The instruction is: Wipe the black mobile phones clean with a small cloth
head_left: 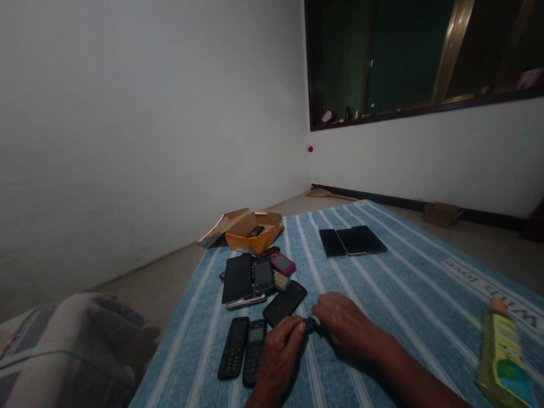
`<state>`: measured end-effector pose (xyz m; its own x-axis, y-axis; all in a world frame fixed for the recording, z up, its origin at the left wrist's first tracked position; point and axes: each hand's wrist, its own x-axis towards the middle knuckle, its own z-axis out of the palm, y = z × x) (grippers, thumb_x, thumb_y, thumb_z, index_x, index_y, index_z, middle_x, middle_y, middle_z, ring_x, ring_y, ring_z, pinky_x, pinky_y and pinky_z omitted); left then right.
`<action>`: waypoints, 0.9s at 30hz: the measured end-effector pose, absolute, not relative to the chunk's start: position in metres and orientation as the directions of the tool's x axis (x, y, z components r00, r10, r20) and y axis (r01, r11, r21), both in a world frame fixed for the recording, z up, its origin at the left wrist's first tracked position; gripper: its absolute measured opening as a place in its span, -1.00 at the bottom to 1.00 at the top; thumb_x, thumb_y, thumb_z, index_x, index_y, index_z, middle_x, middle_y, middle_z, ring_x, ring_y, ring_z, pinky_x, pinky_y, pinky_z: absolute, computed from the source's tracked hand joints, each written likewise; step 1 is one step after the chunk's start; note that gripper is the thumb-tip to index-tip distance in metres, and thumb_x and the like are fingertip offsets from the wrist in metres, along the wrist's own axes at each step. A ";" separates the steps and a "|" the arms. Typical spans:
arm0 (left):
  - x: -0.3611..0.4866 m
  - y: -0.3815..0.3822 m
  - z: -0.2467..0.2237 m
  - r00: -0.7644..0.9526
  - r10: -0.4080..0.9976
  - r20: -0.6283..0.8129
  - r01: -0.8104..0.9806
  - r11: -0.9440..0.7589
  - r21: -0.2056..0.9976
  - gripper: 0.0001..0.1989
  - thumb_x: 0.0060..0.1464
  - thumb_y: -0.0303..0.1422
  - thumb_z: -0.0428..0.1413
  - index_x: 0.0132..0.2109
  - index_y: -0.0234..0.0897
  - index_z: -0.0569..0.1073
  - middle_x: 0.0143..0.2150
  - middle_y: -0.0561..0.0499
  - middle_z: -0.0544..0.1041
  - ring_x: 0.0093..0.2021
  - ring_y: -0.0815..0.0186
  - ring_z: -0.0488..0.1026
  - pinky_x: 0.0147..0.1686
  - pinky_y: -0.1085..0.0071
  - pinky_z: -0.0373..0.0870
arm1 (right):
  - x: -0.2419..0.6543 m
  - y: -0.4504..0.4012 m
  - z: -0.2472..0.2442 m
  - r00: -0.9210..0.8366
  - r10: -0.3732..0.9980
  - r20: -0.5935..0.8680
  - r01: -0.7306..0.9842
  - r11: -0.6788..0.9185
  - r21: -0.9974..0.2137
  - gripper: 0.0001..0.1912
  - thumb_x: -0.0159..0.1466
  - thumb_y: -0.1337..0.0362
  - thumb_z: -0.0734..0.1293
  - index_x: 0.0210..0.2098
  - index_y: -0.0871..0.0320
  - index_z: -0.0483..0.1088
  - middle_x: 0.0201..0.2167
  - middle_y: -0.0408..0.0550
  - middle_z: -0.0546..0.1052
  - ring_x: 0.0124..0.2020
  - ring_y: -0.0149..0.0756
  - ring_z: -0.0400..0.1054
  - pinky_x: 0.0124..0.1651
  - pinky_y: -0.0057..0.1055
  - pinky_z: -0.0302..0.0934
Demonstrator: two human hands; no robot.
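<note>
Both hands meet over the blue striped cloth at the lower middle. My left hand [280,354] is closed on a small dark object [310,324], thumb on top, just right of two keypad phones [233,348]. On the object's other side my right hand [340,323] is closed, with a whitish bit, perhaps a cloth, at its fingertips. A black phone [285,303] lies face down just beyond my left hand. Behind it is a pile with a black tablet-like device [237,279], a touch phone [263,275] and a pink phone [283,263].
An open orange box [250,243] with a phone inside stands at the cloth's far left. Several dark flat phones [352,241] lie side by side further back. At the right is a yellow bottle [504,357]. Draped fabric [68,351] shows at lower left.
</note>
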<state>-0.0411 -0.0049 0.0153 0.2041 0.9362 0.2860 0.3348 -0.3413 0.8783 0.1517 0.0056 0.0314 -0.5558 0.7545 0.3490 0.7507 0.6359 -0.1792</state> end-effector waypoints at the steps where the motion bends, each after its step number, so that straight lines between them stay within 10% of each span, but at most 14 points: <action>1: -0.041 -0.004 0.015 0.203 0.937 0.283 0.334 -0.338 0.880 -0.71 0.20 -0.18 0.07 -0.23 -0.23 0.61 -0.27 -0.05 0.61 -0.20 0.20 0.53 -0.15 0.36 0.43 | 0.149 0.005 0.029 -0.559 0.742 0.370 0.743 0.646 -0.175 -0.86 0.29 0.51 0.23 -0.31 0.17 0.33 -0.34 -0.08 0.40 -0.31 -0.28 0.21 -0.23 -0.36 -0.01; 27: -0.041 -0.004 0.020 0.159 0.962 0.221 0.378 -0.266 0.887 -0.61 0.13 -0.05 0.05 -0.27 -0.24 0.62 -0.33 -0.07 0.61 -0.27 0.16 0.53 -0.20 0.33 0.42 | 0.185 0.024 0.049 -0.542 0.822 0.175 0.744 0.566 -0.353 -0.79 0.39 0.29 0.20 -0.32 0.15 0.43 -0.32 -0.07 0.48 -0.27 -0.27 0.31 -0.13 -0.33 0.03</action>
